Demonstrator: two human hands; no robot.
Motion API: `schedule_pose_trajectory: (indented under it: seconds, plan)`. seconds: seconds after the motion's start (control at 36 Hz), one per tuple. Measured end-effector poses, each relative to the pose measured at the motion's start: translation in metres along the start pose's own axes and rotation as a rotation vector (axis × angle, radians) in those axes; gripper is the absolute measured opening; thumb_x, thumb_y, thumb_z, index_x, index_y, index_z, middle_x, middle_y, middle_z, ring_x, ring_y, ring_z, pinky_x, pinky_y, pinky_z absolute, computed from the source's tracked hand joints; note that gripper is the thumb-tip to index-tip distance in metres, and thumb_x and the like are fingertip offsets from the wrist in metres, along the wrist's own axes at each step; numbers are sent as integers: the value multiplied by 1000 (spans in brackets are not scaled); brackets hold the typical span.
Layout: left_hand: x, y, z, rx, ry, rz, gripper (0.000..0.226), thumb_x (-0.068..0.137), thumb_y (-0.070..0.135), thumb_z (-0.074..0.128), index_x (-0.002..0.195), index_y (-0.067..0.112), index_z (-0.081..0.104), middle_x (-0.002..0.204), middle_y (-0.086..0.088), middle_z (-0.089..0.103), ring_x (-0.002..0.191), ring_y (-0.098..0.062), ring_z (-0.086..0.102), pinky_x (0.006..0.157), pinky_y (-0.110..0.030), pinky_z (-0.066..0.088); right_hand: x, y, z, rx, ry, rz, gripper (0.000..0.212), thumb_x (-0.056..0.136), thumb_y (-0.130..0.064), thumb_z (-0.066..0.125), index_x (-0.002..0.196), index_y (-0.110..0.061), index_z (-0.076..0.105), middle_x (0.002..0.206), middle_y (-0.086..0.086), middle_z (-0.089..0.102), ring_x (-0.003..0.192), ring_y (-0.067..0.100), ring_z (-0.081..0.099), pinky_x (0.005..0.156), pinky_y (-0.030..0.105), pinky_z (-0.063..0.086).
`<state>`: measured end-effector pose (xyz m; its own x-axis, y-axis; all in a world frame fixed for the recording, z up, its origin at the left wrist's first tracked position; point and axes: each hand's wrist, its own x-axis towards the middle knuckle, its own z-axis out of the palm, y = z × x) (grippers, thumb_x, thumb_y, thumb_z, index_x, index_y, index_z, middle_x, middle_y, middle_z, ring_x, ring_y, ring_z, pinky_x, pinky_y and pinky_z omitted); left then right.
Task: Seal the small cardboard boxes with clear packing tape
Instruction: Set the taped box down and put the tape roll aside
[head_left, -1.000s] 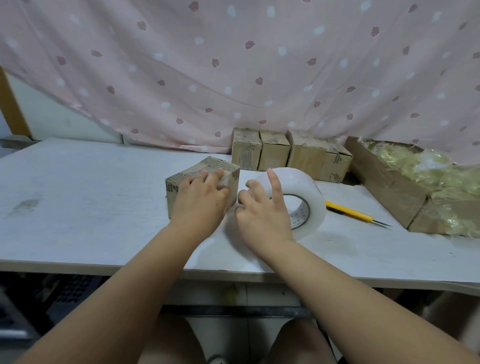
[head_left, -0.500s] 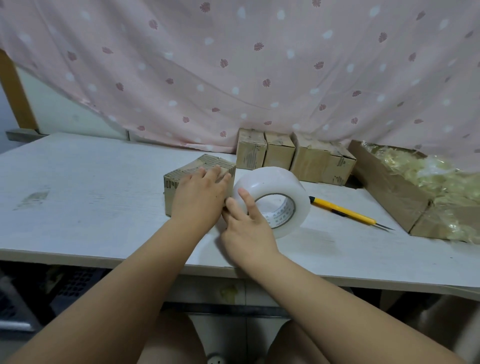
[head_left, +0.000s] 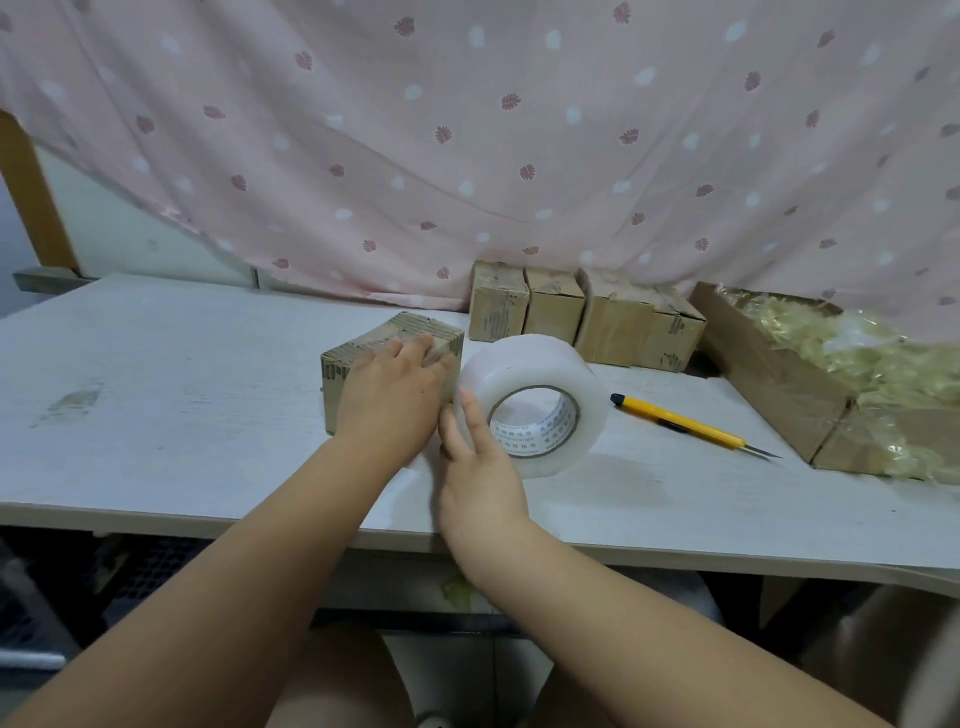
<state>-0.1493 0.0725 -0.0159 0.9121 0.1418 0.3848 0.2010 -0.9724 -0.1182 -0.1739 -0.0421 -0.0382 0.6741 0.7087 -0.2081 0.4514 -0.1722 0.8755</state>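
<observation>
Box (head_left: 349, 375) under flat left hand (head_left: 389, 402), fingers (head_left: 417, 347) straight, right hand (head_left: 480, 480) fingers (head_left: 470, 418) straight, touching tape roll (head_left: 530, 361)

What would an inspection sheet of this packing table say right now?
Surface: white table, scuffed, worn patch at left.
Job's things: small cardboard box beside the tape roll; row of boxes at the back.
Clutter: yellow utility knife, blade out; open carton of crumpled plastic.
Hands: left hand rests on the small cardboard box; right hand touches the tape roll.
Cables: nothing seen.
Surroundings: pink curtain behind.
</observation>
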Motion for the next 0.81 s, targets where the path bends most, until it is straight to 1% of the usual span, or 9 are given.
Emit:
schedule_pose_trajectory:
  seconds: [0.17, 0.31, 0.42, 0.47, 0.53, 0.56, 0.61, 0.67, 0.81]
  plan:
    - [0, 0, 2, 1, 6, -8, 70, 96, 27, 47, 153, 34, 8, 157, 0, 25, 143, -26, 26, 105, -39, 37, -1, -3, 0, -21, -24, 12, 64, 98, -47, 46, 152, -16, 31, 161, 23, 11, 141, 55, -19, 85, 73, -28]
    - [1, 1, 4, -4, 18, -38, 60, 98, 27, 43, 151, 24, 16, 157, 3, 25, 143, -23, 27, 108, -38, 34, -3, 0, 5, 39, 1, 4, 60, 99, -42, 46, 152, -16, 33, 161, 19, 16, 142, 52, -19, 85, 70, -30]
    - [0, 1, 4, 63, -11, -15, 57, 97, 27, 46, 149, 26, 25, 159, 1, 19, 144, -26, 25, 107, -39, 34, -1, 6, 10, 325, 256, 32, 54, 105, -28, 27, 154, -6, 21, 160, 18, 19, 147, 42, -10, 86, 57, -37]
    - [0, 0, 4, 72, -2, -11, 52, 98, 26, 46, 147, 27, 31, 159, 1, 19, 143, -26, 26, 106, -38, 35, -5, 5, 15, 464, 388, 36, 45, 102, -17, 30, 145, -8, 40, 151, 15, 38, 148, 37, 6, 94, 53, -36]
    - [-1, -1, 3, 23, 12, -24, 45, 100, 27, 40, 145, 30, 38, 160, 3, 21, 144, -24, 26, 106, -38, 35, -14, 1, 20, 571, 496, 87, 37, 92, -12, 39, 121, -16, 63, 129, 5, 58, 139, 29, 35, 110, 55, -20]
    - [-1, -2, 3, -15, 29, -36, 42, 101, 28, 37, 143, 32, 42, 159, 5, 24, 144, -23, 28, 105, -37, 35, -18, -1, 22, 632, 571, 136, 32, 84, -11, 47, 104, -19, 70, 113, 1, 63, 125, 26, 50, 118, 54, -3]
    - [-1, -2, 3, -101, 81, -59, 40, 99, 31, 37, 136, 33, 53, 156, 7, 32, 141, -21, 35, 101, -34, 38, -21, -7, 31, 829, 758, 256, 17, 66, -11, 64, 80, -19, 70, 87, 0, 60, 89, 23, 61, 101, 42, 24]
    - [-1, -1, 1, -195, 110, -89, 37, 97, 32, 41, 128, 32, 61, 152, 9, 39, 137, -20, 41, 96, -33, 41, -20, -13, 40, 1001, 855, 409, 23, 56, -9, 76, 76, -16, 65, 79, 3, 53, 74, 25, 56, 85, 38, 29]
    - [3, 1, -1, -299, 118, -190, 33, 96, 27, 43, 117, 33, 67, 145, 13, 47, 133, -15, 45, 88, -29, 42, -19, -16, 50, 1175, 888, 669, 39, 52, -2, 76, 87, -8, 62, 87, 12, 53, 79, 32, 57, 83, 41, 37]
